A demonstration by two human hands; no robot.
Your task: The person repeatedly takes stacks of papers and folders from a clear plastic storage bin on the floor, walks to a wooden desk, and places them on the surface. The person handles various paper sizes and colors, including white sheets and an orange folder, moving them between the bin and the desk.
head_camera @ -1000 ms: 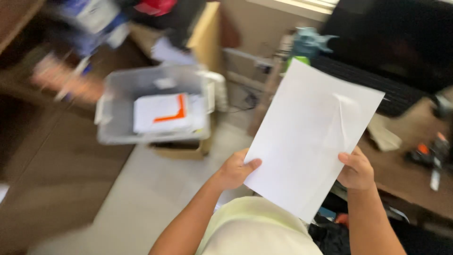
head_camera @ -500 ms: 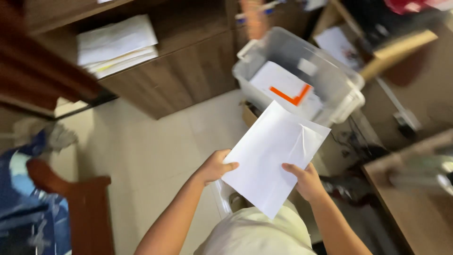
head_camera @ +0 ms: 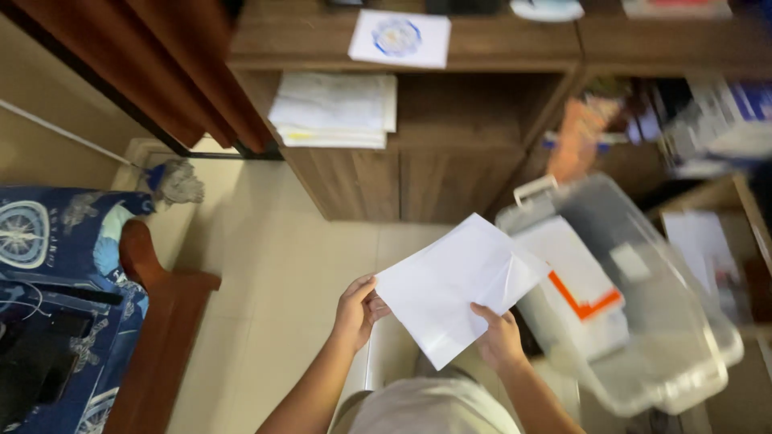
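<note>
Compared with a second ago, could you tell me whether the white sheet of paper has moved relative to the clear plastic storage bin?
Yes. The white sheet of paper was right of the clear plastic storage bin; now it overlaps the bin's left edge.

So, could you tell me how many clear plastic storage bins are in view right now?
1. The clear plastic bin sits on the floor to the right of the white sheet held by the left hand and right hand. Others may be hidden in the blurred right edge.
</note>
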